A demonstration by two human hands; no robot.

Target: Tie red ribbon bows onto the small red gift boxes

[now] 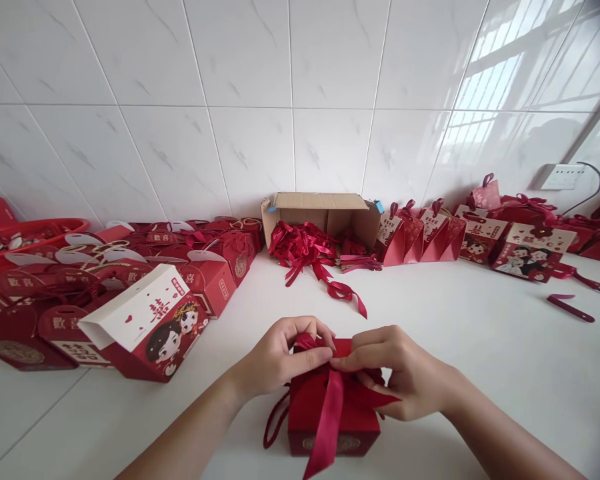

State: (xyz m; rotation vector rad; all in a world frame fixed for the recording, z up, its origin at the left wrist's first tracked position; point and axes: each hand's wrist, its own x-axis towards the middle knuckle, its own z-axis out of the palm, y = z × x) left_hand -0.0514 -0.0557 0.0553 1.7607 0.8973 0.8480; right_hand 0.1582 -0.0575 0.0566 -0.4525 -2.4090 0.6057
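A small red gift box (307,427) with a round gold emblem on its front stands on the white table at the bottom centre. Dark red ribbon (330,413) lies across its top, one end hanging down over the front. My left hand (300,353) pinches the ribbon at the upper left of the box. From the right, my right hand (393,370) holds the ribbon too, thumb and fingers closed round it, their tips touching near the left thumb. A dark red cord loop (276,420) sticks out at the box's left side. The fingers partly hide the ribbon's middle.
Many red boxes (215,283) crowd the left, with a white-and-red box (153,323) in front. An open cardboard box (325,200) with loose ribbons (303,247) stands by the tiled wall. More boxes (533,253) and a folded dark red tool (570,308) lie right.
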